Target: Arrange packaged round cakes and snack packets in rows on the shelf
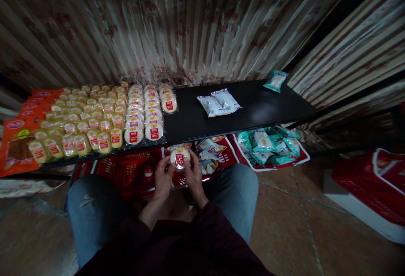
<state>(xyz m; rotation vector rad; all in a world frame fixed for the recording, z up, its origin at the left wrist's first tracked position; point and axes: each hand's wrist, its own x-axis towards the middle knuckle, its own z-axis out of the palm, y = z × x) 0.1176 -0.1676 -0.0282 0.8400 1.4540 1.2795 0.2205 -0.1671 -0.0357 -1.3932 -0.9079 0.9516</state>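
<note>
Between my two hands is a round white rice cracker pack (pixel 179 159) in clear wrap with a red label, face up. My left hand (pixel 163 178) grips its left edge. On the opposite edge, my right hand (pixel 194 175) has thumb and fingers closed on the same pack. Both hands are in front of the black shelf (pixel 190 126), just below its front edge. Similar round packs (pixel 153 130) lie in overlapping columns on the shelf, with a shorter column (pixel 169 103) at their right.
Small yellow cakes (pixel 95 122) in wrappers and orange packets (pixel 22 130) cover the shelf's left side. White-blue bags (pixel 219 102) and a green packet (pixel 276 81) lie rightward. Beneath are red baskets (pixel 234 151), one holding green packets (pixel 268 145). A red bin (pixel 368 175) stands far right.
</note>
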